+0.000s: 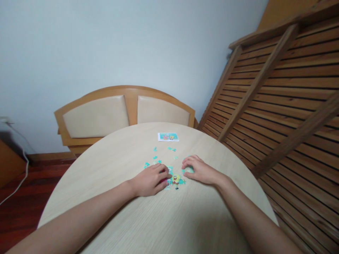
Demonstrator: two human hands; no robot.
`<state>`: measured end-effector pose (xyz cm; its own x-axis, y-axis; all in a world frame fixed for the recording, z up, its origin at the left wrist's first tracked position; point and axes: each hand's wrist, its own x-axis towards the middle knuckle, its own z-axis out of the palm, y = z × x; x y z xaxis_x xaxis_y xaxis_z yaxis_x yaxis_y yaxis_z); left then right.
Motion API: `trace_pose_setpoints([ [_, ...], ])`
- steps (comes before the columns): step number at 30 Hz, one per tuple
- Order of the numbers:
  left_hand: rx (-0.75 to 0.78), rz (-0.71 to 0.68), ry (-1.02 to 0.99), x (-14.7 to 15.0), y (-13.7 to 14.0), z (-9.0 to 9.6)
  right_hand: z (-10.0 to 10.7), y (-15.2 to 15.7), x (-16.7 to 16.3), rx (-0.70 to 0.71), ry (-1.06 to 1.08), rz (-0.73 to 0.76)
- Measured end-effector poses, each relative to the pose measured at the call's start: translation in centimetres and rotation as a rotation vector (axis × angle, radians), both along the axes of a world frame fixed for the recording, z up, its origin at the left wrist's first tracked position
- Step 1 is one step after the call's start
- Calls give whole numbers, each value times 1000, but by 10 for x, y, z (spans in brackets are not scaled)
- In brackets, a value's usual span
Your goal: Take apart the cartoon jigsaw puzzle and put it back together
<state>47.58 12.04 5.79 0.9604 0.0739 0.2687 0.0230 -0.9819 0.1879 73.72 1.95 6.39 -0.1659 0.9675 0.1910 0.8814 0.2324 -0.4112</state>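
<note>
A partly joined jigsaw puzzle point(176, 179) with a yellow cartoon figure on turquoise lies on the round table point(132, 225). My left hand point(153, 179) rests palm down on its left part, fingers loosely spread and covering some of it. To the right of the puzzle, my right hand point(198, 170) curves with thumb and fingers apart. Turquoise puzzle pieces point(188, 170) show between and beneath those fingers, and the hand does not visibly grip any. Beyond my left hand are several loose puzzle pieces point(147, 164).
A small picture card point(168, 137) of the cartoon lies near the table's far side. More loose pieces point(171, 149) are scattered before it. Behind the table stands a padded wooden headboard point(127, 113). Wooden slats point(278, 91) lean at the right. A white cable point(26, 165) hangs at the left.
</note>
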Motion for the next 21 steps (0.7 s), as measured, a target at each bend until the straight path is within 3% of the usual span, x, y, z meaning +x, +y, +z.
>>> trace_pose_setpoints([
  [5,-2,-1,-9,0,1,-2,5,-1,-4,-28,78,10],
  [12,-2,-11,-22,-1,1,-3,12,1,-12,-198,357,6],
  [21,7,-6,-13,0,0,-1,6,2,-13,-165,305,24],
])
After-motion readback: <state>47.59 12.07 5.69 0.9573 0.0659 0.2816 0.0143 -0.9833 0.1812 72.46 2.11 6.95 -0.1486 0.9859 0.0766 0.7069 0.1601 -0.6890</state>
